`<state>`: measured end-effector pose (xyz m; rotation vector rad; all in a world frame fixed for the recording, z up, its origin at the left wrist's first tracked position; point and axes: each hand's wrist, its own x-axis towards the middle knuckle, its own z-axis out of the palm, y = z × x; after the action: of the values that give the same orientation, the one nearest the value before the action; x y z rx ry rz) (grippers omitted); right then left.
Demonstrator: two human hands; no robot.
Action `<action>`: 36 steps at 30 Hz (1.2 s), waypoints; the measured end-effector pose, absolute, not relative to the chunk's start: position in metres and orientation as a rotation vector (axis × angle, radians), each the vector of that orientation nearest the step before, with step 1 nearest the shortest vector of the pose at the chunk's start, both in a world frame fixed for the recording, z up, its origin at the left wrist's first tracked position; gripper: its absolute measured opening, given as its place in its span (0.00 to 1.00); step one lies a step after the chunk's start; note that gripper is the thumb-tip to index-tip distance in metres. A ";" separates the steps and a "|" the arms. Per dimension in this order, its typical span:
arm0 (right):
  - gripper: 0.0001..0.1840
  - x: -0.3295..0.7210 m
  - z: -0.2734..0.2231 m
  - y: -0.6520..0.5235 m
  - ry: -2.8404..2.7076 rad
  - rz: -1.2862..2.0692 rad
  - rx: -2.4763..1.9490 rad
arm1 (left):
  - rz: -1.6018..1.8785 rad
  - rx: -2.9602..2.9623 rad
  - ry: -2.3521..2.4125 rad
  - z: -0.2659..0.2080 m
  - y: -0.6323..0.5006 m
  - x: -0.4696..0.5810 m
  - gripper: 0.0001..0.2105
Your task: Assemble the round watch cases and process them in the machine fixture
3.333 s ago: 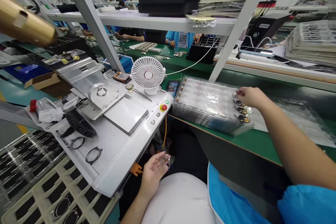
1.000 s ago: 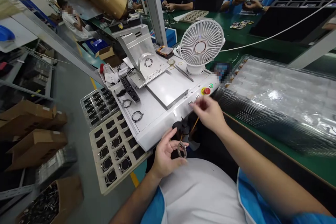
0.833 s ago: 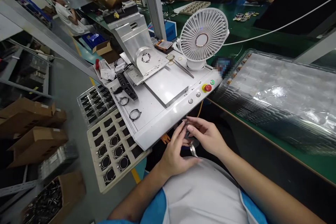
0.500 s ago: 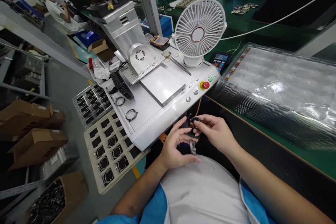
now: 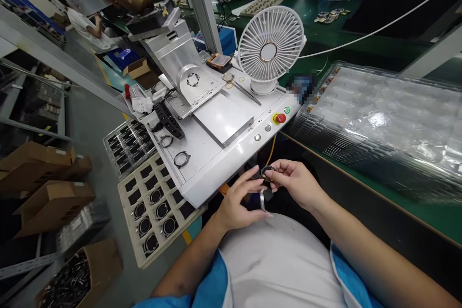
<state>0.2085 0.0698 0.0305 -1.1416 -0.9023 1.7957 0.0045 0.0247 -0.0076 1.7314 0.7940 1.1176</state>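
My left hand (image 5: 234,204) has its thumb and fingers around a silver metal ring-shaped part (image 5: 262,199), seen nearly edge-on. Just above it, my right hand (image 5: 298,184) pinches a dark round part with a black rim (image 5: 267,171), which looks like a watch component. The left fingertips reach close to this dark part; whether they touch it I cannot tell. Both hands are in front of my body, below the front edge of a white machine (image 5: 220,168). Two thin black rings (image 5: 181,159) lie on the machine's left side.
A pale tray (image 5: 133,238) with round parts in some pockets sits at the left, beside a clear tray of black pieces (image 5: 126,147). On the machine are a white fan (image 5: 252,53) and a red button (image 5: 280,118). Stacked clear plastic trays (image 5: 378,120) stand right. People work behind.
The silver part has turned more edge-on as my left thumb and fingers shifted slightly. The dark part stays in my right hand, tilted a little differently. The camera view has shifted slightly.
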 end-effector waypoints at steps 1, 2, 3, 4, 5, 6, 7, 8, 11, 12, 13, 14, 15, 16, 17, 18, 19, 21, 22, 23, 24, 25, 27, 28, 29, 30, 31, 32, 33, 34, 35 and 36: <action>0.25 0.208 0.032 0.069 -0.903 1.815 -1.144 | 1.200 1.572 0.766 -0.009 0.025 0.005 0.39; 0.26 0.207 0.034 0.067 -0.903 1.843 -1.148 | 1.272 1.423 0.739 -0.010 0.026 0.006 0.35; 0.26 0.206 0.037 0.066 -0.897 1.883 -1.153 | 1.326 1.298 0.714 -0.011 0.026 0.007 0.31; 0.27 0.204 0.040 0.064 -0.881 1.934 -1.154 | 1.364 1.202 0.693 -0.011 0.027 0.008 0.27; 0.28 0.202 0.043 0.062 -0.856 1.990 -1.150 | 1.389 1.132 0.681 -0.012 0.027 0.009 0.25; 0.28 0.199 0.046 0.060 -0.827 2.041 -1.138 | 1.402 1.085 0.678 -0.013 0.027 0.010 0.24; 0.29 0.195 0.049 0.058 -0.801 2.078 -1.124 | 1.405 1.056 0.680 -0.014 0.027 0.011 0.25; 0.29 0.192 0.052 0.056 -0.784 2.092 -1.109 | 1.404 1.041 0.686 -0.015 0.026 0.011 0.26; 0.27 0.182 0.059 0.050 -0.807 2.019 -1.103 | 1.403 1.046 0.711 -0.018 0.024 0.012 0.29; 0.26 0.180 0.060 0.048 -0.830 1.979 -1.110 | 1.412 1.057 0.717 -0.019 0.022 0.011 0.30; 0.25 0.178 0.062 0.047 -0.857 1.943 -1.117 | 1.425 1.070 0.719 -0.019 0.022 0.011 0.30; 0.24 0.177 0.063 0.046 -0.886 1.915 -1.123 | 1.436 1.083 0.719 -0.019 0.021 0.011 0.30; 0.23 0.176 0.064 0.045 -0.910 1.896 -1.129 | 1.443 1.094 0.721 -0.020 0.020 0.010 0.30; 0.22 0.175 0.065 0.045 -0.929 1.885 -1.133 | 1.448 1.104 0.727 -0.020 0.020 0.009 0.30; 0.21 0.174 0.066 0.044 -0.945 1.877 -1.137 | 1.453 1.111 0.735 -0.020 0.019 0.009 0.30; 0.21 0.173 0.067 0.044 -0.956 1.872 -1.141 | 1.455 1.115 0.747 -0.020 0.019 0.008 0.31; 0.21 0.172 0.068 0.044 -0.965 1.863 -1.147 | 1.458 1.117 0.761 -0.021 0.019 0.008 0.31; 0.20 0.171 0.069 0.044 -0.984 1.845 -1.164 | 1.466 1.116 0.781 -0.022 0.018 0.008 0.31; 0.19 0.170 0.069 0.044 -0.992 1.836 -1.172 | 1.468 1.118 0.787 -0.022 0.018 0.007 0.31; 0.19 0.170 0.069 0.043 -0.996 1.831 -1.177 | 1.468 1.122 0.791 -0.022 0.017 0.007 0.31; 0.19 0.169 0.068 0.043 -0.996 1.830 -1.179 | 1.466 1.128 0.792 -0.022 0.017 0.007 0.31; 0.19 0.169 0.068 0.043 -0.993 1.831 -1.178 | 1.463 1.135 0.793 -0.022 0.017 0.008 0.31; 0.19 0.168 0.066 0.042 -0.988 1.838 -1.170 | 1.465 1.144 0.787 -0.021 0.017 0.008 0.31; 0.19 0.168 0.066 0.042 -0.988 1.840 -1.168 | 1.473 1.143 0.777 -0.020 0.017 0.008 0.31; 0.19 0.168 0.066 0.042 -0.990 1.841 -1.167 | 1.481 1.138 0.769 -0.020 0.017 0.009 0.31; 0.20 0.168 0.066 0.042 -0.990 1.840 -1.167 | 1.485 1.129 0.767 -0.020 0.017 0.009 0.31; 0.20 0.168 0.066 0.041 -0.986 1.842 -1.166 | 1.486 1.119 0.773 -0.020 0.018 0.009 0.31; 0.20 0.168 0.066 0.042 -0.980 1.850 -1.161 | 1.484 1.108 0.784 -0.020 0.018 0.009 0.31; 0.21 0.168 0.065 0.042 -0.971 1.867 -1.151 | 1.481 1.098 0.796 -0.020 0.018 0.010 0.31; 0.22 0.168 0.065 0.042 -0.957 1.888 -1.135 | 1.482 1.089 0.801 -0.020 0.018 0.010 0.30; 0.23 0.168 0.064 0.043 -0.940 1.915 -1.114 | 1.490 1.083 0.796 -0.020 0.018 0.011 0.30; 0.24 0.168 0.063 0.043 -0.920 1.942 -1.091 | 1.501 1.079 0.786 -0.020 0.018 0.011 0.30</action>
<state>0.1680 0.0431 0.0627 -1.0912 -0.9201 1.9419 0.0112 0.0177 -0.0201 1.0787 0.7863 1.5010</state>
